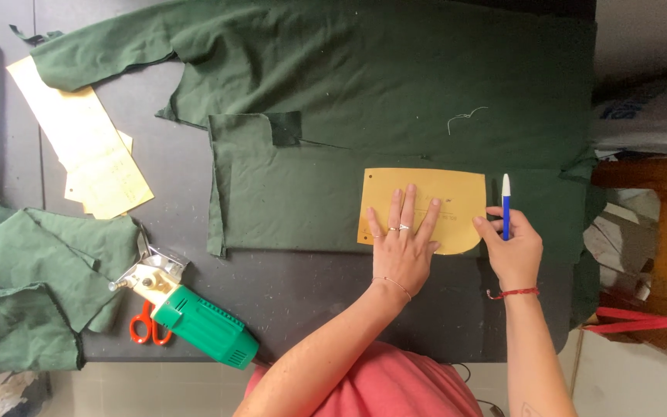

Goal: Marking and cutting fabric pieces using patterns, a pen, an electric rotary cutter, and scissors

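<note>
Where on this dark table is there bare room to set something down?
Bare table between the green cutter and the left hand; another patch between yellow cards and green fabric. The left edge is crowded with fabric scraps.

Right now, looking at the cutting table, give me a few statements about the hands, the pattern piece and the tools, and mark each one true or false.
1. The left hand lies flat on the yellow card pattern piece. True.
2. The right hand holds orange scissors. False: it holds a blue and white pen; the orange-handled scissors lie by the table's near edge.
3. The pattern piece rests on dark green fabric. True.
4. The green electric cutter sits on the pattern piece. False: it lies far to the left on the black table.
</note>
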